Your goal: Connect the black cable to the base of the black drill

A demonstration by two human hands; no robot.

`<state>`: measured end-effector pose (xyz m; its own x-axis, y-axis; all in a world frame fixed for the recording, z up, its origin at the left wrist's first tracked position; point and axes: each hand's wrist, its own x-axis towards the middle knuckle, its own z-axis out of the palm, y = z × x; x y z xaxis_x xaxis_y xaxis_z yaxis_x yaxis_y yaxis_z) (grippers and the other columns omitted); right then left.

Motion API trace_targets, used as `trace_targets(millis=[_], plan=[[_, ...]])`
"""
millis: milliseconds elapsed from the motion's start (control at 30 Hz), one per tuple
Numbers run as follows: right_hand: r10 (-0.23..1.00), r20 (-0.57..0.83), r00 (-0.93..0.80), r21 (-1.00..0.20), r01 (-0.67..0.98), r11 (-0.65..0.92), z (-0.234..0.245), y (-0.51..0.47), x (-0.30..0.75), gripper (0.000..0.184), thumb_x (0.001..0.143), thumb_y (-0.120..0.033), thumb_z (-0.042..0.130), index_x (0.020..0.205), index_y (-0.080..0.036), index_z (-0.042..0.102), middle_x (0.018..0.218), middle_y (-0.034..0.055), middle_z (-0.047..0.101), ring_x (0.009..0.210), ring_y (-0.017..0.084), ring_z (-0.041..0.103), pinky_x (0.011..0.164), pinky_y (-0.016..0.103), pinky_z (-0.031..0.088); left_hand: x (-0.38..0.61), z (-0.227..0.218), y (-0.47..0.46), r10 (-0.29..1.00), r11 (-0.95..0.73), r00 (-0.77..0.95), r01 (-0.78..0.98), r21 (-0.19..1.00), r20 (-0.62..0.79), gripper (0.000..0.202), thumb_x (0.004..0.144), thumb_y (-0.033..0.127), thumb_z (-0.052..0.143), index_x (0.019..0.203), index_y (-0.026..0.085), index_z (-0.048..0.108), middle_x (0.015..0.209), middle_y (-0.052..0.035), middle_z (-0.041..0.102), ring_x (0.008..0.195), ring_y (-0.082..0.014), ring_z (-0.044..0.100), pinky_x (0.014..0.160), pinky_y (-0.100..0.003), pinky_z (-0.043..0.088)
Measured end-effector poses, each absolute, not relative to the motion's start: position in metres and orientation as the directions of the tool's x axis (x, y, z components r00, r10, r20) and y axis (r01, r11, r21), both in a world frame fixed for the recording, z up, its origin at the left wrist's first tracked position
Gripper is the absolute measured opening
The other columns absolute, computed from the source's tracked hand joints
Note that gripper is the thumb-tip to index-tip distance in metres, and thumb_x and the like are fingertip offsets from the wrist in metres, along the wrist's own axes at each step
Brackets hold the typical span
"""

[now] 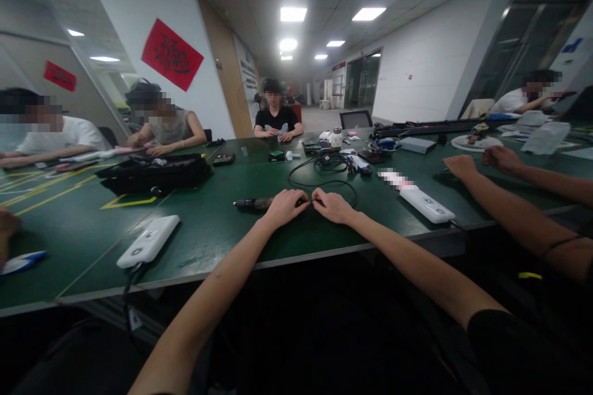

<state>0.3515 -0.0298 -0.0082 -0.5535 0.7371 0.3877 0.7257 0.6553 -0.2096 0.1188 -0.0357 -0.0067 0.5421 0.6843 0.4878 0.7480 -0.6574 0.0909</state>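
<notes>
A dark, slim electric screwdriver (254, 204) lies on the green table with its bit end to the left. My left hand (285, 207) is closed around its rear part, with fingertips near its tail end. Just to the right, my right hand (332, 206) pinches what looks like the end of a black cable (353, 190) at that tail; the fingers hide the joint itself. The cable loops away behind my right hand to a tangle of cords (330, 162) further back on the table.
White power strips lie on the left (149, 241) and right (426, 205). A black bag (155, 173) sits at the left back. Small boxes and a white bottle (336, 136) stand mid-table. A co-worker's arms (504, 191) reach in from the right; other people sit around the table.
</notes>
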Motion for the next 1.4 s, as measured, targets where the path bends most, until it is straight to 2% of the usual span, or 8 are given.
trace_targets(millis=[200, 400, 600, 767, 967, 1133, 1300, 1400], plan=[[0.733, 0.393, -0.555, -0.212, 0.721, 0.659, -0.0086, -0.0290, 0.3518, 0.022, 0.105, -0.036, 0.050, 0.122, -0.023, 0.057, 0.100, 0.0048, 0.074, 0.090, 0.023, 0.068, 0.077, 0.028, 0.038, 0.1183, -0.0067, -0.0360, 0.676, -0.671, 0.555, 0.736, 0.093, 0.485, 0.022, 0.099, 0.040, 0.057, 0.115, 0.027, 0.066, 0.110, -0.0033, 0.074, 0.103, -0.0238, 0.067, 0.095, -0.039, 0.045], [0.732, 0.397, -0.554, -0.216, 0.718, 0.661, -0.0093, -0.0286, 0.3511, 0.021, 0.105, -0.036, 0.050, 0.120, -0.024, 0.058, 0.099, 0.0044, 0.074, 0.089, 0.022, 0.068, 0.077, 0.027, 0.038, 0.1187, -0.0044, -0.0370, 0.673, -0.675, 0.560, 0.732, 0.093, 0.484, 0.025, 0.103, 0.045, 0.052, 0.107, 0.026, 0.068, 0.107, -0.0035, 0.074, 0.100, -0.0237, 0.067, 0.092, -0.039, 0.045], [0.730, 0.401, -0.554, -0.217, 0.716, 0.663, -0.0091, -0.0293, 0.3510, 0.020, 0.105, -0.035, 0.050, 0.119, -0.024, 0.058, 0.100, 0.0043, 0.074, 0.089, 0.022, 0.068, 0.076, 0.027, 0.037, 0.1172, -0.0045, -0.0376, 0.672, -0.682, 0.566, 0.725, 0.101, 0.478, 0.024, 0.099, 0.041, 0.058, 0.118, 0.028, 0.066, 0.111, -0.0027, 0.074, 0.103, -0.0234, 0.067, 0.097, -0.039, 0.045], [0.730, 0.401, -0.553, -0.213, 0.718, 0.662, -0.0075, -0.0305, 0.3512, 0.020, 0.105, -0.035, 0.049, 0.119, -0.023, 0.058, 0.098, 0.0043, 0.074, 0.088, 0.022, 0.067, 0.075, 0.028, 0.036, 0.1174, -0.0035, -0.0367, 0.679, -0.678, 0.558, 0.726, 0.114, 0.477, 0.023, 0.101, 0.043, 0.054, 0.112, 0.027, 0.068, 0.110, -0.0030, 0.074, 0.103, -0.0234, 0.067, 0.096, -0.039, 0.046], [0.735, 0.395, -0.551, -0.215, 0.722, 0.657, -0.0061, -0.0313, 0.3506, 0.020, 0.105, -0.036, 0.050, 0.119, -0.023, 0.058, 0.099, 0.0043, 0.074, 0.090, 0.022, 0.068, 0.076, 0.027, 0.037, 0.1153, -0.0009, -0.0381, 0.668, -0.699, 0.580, 0.704, 0.126, 0.467, 0.022, 0.100, 0.039, 0.056, 0.115, 0.028, 0.068, 0.115, -0.0015, 0.073, 0.106, -0.0214, 0.068, 0.099, -0.037, 0.046], [0.741, 0.386, -0.549, -0.217, 0.727, 0.652, -0.0060, -0.0316, 0.3502, 0.021, 0.105, -0.037, 0.051, 0.119, -0.024, 0.059, 0.099, 0.0042, 0.074, 0.089, 0.022, 0.068, 0.077, 0.028, 0.037, 0.1153, 0.0005, -0.0382, 0.668, -0.702, 0.582, 0.700, 0.132, 0.463, 0.025, 0.103, 0.043, 0.051, 0.111, 0.028, 0.070, 0.113, -0.0018, 0.074, 0.106, -0.0212, 0.068, 0.099, -0.037, 0.045], [0.744, 0.377, -0.551, -0.219, 0.728, 0.650, -0.0051, -0.0322, 0.3506, 0.021, 0.105, -0.037, 0.051, 0.120, -0.024, 0.059, 0.102, 0.0046, 0.074, 0.091, 0.022, 0.068, 0.078, 0.027, 0.038, 0.1153, 0.0007, -0.0377, 0.680, -0.690, 0.570, 0.710, 0.140, 0.461, 0.027, 0.101, 0.043, 0.055, 0.119, 0.028, 0.068, 0.113, -0.0029, 0.074, 0.105, -0.0227, 0.068, 0.099, -0.039, 0.046], [0.747, 0.374, -0.550, -0.218, 0.731, 0.647, -0.0051, -0.0323, 0.3506, 0.021, 0.106, -0.037, 0.050, 0.120, -0.024, 0.059, 0.101, 0.0044, 0.074, 0.091, 0.022, 0.068, 0.078, 0.027, 0.038, 0.1154, 0.0005, -0.0360, 0.684, -0.688, 0.571, 0.712, 0.141, 0.455, 0.025, 0.101, 0.045, 0.055, 0.112, 0.028, 0.069, 0.110, -0.0022, 0.074, 0.102, -0.0225, 0.068, 0.097, -0.038, 0.047]])
